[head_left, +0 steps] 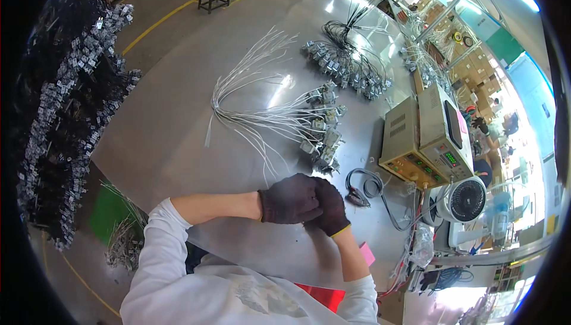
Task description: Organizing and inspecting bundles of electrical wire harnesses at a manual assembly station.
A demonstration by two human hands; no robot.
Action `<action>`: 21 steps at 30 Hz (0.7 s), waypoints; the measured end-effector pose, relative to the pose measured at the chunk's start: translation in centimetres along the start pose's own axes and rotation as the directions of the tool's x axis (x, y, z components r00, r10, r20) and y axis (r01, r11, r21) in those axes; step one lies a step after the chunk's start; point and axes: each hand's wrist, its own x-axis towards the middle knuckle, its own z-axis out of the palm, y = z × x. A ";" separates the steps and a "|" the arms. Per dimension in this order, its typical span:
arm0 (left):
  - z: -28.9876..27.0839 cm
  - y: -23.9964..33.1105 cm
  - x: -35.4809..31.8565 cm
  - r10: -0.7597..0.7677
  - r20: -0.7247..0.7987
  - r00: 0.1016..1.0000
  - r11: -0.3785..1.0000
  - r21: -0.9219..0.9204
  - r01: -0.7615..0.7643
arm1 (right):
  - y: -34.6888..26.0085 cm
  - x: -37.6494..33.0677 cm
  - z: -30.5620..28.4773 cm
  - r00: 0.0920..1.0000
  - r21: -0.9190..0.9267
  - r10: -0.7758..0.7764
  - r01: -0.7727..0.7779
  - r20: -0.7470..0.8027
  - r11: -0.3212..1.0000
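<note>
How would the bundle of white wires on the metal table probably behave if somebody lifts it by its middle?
The bundle of white wires would probably be floppy, since its thin strands curve and fan out loosely. The chunky grey connectors clustered at its right end likely make that side heavier and droop. The strands might tangle too, as several cross.

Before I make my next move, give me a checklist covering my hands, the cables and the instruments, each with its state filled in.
1. Left hand and right hand gloved: ok, both dark-gloved.
2. Hands free of parts: cannot tell; they are together, hiding whatever lies between.
3. White cables within view: ok, on the table beyond the hands.
4. Loose cable ends gathered: not ok, they fan out.
5. Instrument display lit: ok, green digits show.
6. Dark lead put away: not ok, it lies on the table right of the hands.
</note>
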 end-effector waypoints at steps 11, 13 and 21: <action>-0.9 2.1 -0.1 -0.056 -0.458 0.887 0.920 0.322 0.224 | 0.0 -0.2 -4.3 0.898 0.093 0.077 -0.129 0.434 0.987; -1.3 1.8 -0.4 -0.224 -0.158 0.962 0.954 0.165 0.249 | 0.7 -0.5 -6.1 0.923 0.082 0.072 -0.111 0.379 0.990; 2.7 -0.9 -1.1 -0.316 0.073 0.946 0.949 0.038 0.314 | 4.8 3.5 -4.2 0.942 -0.046 0.276 -0.289 -0.194 0.956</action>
